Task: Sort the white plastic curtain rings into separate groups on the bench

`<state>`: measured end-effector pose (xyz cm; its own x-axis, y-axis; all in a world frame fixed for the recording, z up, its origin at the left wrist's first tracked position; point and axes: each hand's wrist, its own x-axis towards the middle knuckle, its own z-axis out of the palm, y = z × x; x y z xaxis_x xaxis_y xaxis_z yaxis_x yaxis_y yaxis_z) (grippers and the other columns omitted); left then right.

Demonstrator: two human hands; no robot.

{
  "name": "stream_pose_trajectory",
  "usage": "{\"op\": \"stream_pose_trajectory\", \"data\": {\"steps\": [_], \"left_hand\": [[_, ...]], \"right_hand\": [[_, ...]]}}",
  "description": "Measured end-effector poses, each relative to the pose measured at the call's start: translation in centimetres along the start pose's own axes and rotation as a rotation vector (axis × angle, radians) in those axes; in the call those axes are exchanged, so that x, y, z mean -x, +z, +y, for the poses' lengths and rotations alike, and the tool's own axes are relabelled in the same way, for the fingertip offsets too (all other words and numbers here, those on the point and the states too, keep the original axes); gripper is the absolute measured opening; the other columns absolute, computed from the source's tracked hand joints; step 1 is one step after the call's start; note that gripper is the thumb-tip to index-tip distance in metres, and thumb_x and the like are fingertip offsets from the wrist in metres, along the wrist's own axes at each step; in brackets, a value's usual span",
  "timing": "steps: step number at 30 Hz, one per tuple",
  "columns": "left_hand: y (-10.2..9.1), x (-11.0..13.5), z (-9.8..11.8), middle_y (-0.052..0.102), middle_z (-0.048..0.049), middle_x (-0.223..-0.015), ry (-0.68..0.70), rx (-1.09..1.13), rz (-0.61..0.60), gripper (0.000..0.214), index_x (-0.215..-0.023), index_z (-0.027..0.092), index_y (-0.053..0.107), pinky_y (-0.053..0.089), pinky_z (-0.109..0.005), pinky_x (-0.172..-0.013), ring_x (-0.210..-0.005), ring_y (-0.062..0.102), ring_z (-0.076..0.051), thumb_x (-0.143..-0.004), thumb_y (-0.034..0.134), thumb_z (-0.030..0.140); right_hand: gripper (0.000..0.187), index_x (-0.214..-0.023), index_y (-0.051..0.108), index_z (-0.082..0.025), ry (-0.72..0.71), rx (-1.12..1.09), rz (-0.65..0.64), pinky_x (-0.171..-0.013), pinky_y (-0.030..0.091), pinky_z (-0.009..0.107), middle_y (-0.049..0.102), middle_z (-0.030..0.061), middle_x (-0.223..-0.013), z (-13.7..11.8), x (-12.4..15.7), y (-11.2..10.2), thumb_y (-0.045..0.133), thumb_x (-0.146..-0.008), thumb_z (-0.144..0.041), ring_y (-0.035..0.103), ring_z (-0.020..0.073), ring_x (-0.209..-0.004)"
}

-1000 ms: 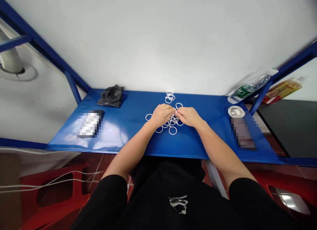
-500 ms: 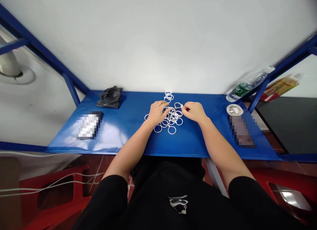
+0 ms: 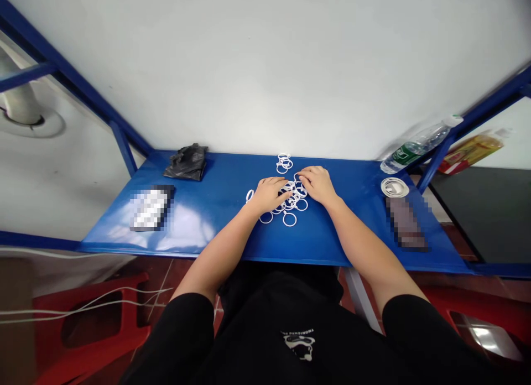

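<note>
White curtain rings (image 3: 295, 197), each with a small eyelet, lie in a loose heap on the blue table. My left hand (image 3: 267, 194) rests palm down over the heap's left side, thumb apart from the fingers, and hides some rings. At the upper right edge my right hand (image 3: 317, 183) reaches over the heap with fingers stretched to the left, their tips touching a ring that is partly covered. A smaller cluster of white rings (image 3: 284, 164) lies beyond both hands, close to the wall.
On the left are a black plastic bag (image 3: 186, 162) and a blurred-out dark item (image 3: 152, 208). A water bottle (image 3: 418, 146), a coiled white cable (image 3: 394, 187) and another blurred-out item (image 3: 406, 222) are on the right. Blue frame bars (image 3: 123, 147) flank the table (image 3: 224, 235).
My right hand has moved left onto the heap, its fingers going from a pinch to stretched out. My left hand has shifted slightly right and toward me. The view has shifted slightly.
</note>
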<state>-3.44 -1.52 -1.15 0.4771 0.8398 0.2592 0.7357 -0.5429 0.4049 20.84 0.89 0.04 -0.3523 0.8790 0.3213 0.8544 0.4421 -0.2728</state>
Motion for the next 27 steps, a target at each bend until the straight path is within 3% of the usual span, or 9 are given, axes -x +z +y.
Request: {"op": "stream_pose_trajectory", "data": {"steps": [6,12,17,21,27], "left_hand": [[0.0,-0.1,0.0,0.069,-0.0092,-0.148,0.001,0.022,0.027,0.041,-0.140,0.025,0.070,0.045,-0.051,-0.119,-0.140,0.062,-0.032,-0.104,0.066,0.045],[-0.2,0.0,-0.1,0.072,-0.0098,-0.142,0.014,0.030,0.054,0.039,-0.137,0.025,0.072,0.049,-0.050,-0.113,-0.132,0.066,-0.032,-0.103,0.068,0.045],[0.1,-0.2,-0.8,0.075,-0.0103,-0.135,0.049,0.037,0.144,0.036,-0.133,0.023,0.072,0.051,-0.049,-0.108,-0.126,0.068,-0.030,-0.102,0.070,0.042],[0.1,-0.4,-0.7,0.079,-0.0085,-0.121,0.145,0.067,0.261,0.027,-0.126,0.022,0.074,0.053,-0.043,-0.099,-0.112,0.074,-0.025,-0.104,0.068,0.037],[-0.1,-0.4,-0.3,0.082,-0.0050,-0.096,0.238,0.074,0.402,0.018,-0.103,0.023,0.079,0.053,-0.037,-0.088,-0.091,0.076,-0.019,-0.106,0.066,0.035]], "right_hand": [[0.039,-0.130,0.079,-0.027,0.034,0.054,-0.100,-0.108,0.037,0.050,0.077,0.0105,-0.114,-0.3,0.1,0.7,0.053,-0.101,-0.023,0.061,0.0310,-0.109],[0.032,-0.122,0.083,-0.029,0.040,0.083,-0.109,-0.102,0.038,0.049,0.077,0.0102,-0.105,-0.4,0.1,0.6,0.056,-0.104,-0.031,0.060,0.0311,-0.105],[0.037,-0.127,0.080,-0.026,-0.044,0.017,0.039,-0.098,0.042,0.049,0.074,0.0122,-0.104,-0.8,0.2,0.0,0.049,-0.110,-0.034,0.059,0.0301,-0.101],[0.036,-0.128,0.078,-0.027,-0.190,-0.110,0.165,-0.106,0.044,0.052,0.073,0.0095,-0.103,-2.0,0.6,-0.3,0.048,-0.111,-0.037,0.061,0.0284,-0.102],[0.030,-0.118,0.080,-0.030,-0.289,-0.223,0.223,-0.114,0.044,0.054,0.075,0.0065,-0.100,-3.4,1.1,-0.2,0.052,-0.110,-0.039,0.065,0.0267,-0.102]]}}
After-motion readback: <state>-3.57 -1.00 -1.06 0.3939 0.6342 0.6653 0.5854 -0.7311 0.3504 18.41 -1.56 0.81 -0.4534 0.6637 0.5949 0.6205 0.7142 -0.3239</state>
